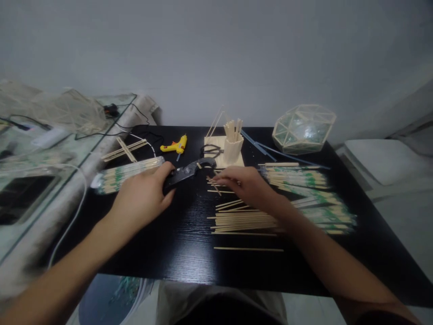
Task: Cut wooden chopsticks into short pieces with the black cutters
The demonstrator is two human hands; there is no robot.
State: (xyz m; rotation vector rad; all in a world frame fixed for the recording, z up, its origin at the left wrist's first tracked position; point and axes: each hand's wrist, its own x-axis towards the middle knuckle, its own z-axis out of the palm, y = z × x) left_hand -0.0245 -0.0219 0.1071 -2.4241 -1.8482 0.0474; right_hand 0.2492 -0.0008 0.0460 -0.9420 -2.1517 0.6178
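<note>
My left hand [144, 192] is wrapped round the handles of a dark cutter [186, 172], whose curved jaws point right with a short piece of wood beside them. My right hand [245, 184] has its fingers pressed together over the ends of some thin sticks, just right of the jaws; what they grip is too blurred to make out. Below it, many loose wooden sticks [245, 220] lie side by side, with a single stick [248, 249] nearer the front edge. Behind the hands a wooden cup [233, 151] of upright sticks stands on a light wooden board [239, 162].
On the black table [182, 262] are a yellow glue gun [175, 145], black-handled pliers [212, 150], wrapped stick packs [328, 212] on the right, another pack [115, 177] on the left, and a faceted frame [304, 128]. Below the front edge sits a bucket [108, 298].
</note>
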